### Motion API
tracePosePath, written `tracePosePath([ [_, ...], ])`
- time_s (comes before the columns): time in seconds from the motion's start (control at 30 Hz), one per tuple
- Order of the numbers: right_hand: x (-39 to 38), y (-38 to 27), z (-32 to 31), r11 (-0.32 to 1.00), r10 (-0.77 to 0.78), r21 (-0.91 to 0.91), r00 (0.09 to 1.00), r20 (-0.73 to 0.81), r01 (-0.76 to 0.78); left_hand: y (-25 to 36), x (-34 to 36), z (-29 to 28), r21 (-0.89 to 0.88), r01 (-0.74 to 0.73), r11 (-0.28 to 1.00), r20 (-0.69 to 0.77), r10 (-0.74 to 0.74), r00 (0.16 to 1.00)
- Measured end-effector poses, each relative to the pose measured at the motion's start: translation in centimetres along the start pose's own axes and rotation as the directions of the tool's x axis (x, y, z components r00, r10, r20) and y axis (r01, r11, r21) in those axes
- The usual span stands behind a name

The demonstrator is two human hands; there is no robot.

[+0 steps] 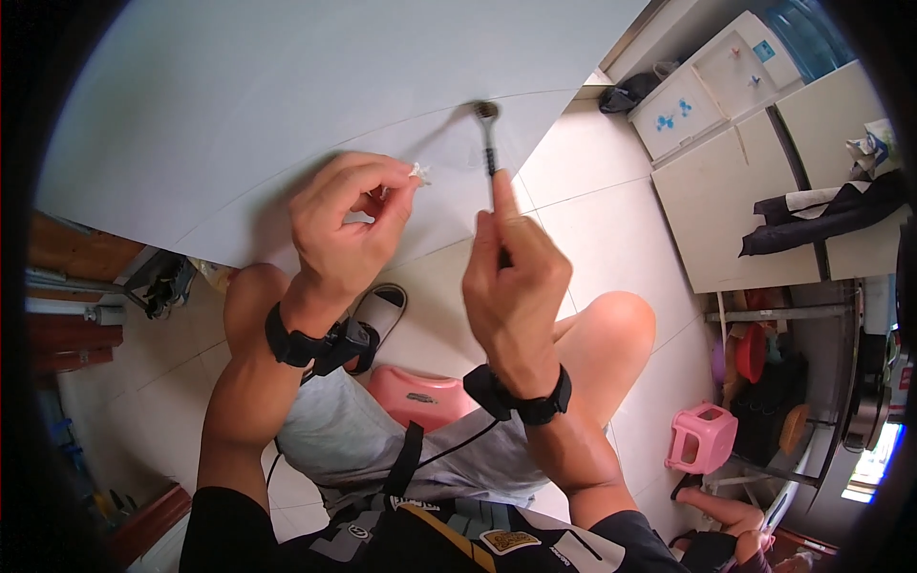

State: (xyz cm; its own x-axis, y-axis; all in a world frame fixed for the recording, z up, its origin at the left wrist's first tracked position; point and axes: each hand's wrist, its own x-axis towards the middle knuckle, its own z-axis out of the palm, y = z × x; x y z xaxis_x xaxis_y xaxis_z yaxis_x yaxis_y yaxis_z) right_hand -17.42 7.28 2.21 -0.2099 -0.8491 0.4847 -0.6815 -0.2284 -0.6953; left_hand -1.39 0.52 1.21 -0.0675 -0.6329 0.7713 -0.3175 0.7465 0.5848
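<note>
My left hand (349, 215) is raised at the near edge of a pale table (315, 76). Its thumb and fingers pinch a small whitish scrap (420, 174), too small to name. To its right, my right hand (516, 277) is closed round the handle of a slim tool (490, 134). That tool has a silver neck, a black band and a dark rounded head, which points away from me over the table. Its handle is partly hidden in my fist and slightly blurred. The tool's head and the scrap are apart.
A pink stool (420, 396) shows between my legs. Off to the right are white cabinets (726, 201) with dark cloth (821, 220), a water dispenser (735, 72), a shelf rack (793, 315) and another pink stool (702, 437). Another person's leg (726, 506) shows at the lower right.
</note>
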Motion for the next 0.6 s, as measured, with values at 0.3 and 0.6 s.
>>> tracePosePath([
  [0.3,-0.8,-0.1,0.6,0.993,-0.065,0.104,0.998,0.026,0.062,0.1,0.2,0.0,-0.042,0.038,0.998,-0.047,-0.04,0.998],
  [0.6,0.2,0.5,0.0,0.998,0.001,0.061,0.998,-0.056,0.002,0.4,0.5,0.1,-0.038,0.034,0.999,-0.057,-0.036,0.998],
])
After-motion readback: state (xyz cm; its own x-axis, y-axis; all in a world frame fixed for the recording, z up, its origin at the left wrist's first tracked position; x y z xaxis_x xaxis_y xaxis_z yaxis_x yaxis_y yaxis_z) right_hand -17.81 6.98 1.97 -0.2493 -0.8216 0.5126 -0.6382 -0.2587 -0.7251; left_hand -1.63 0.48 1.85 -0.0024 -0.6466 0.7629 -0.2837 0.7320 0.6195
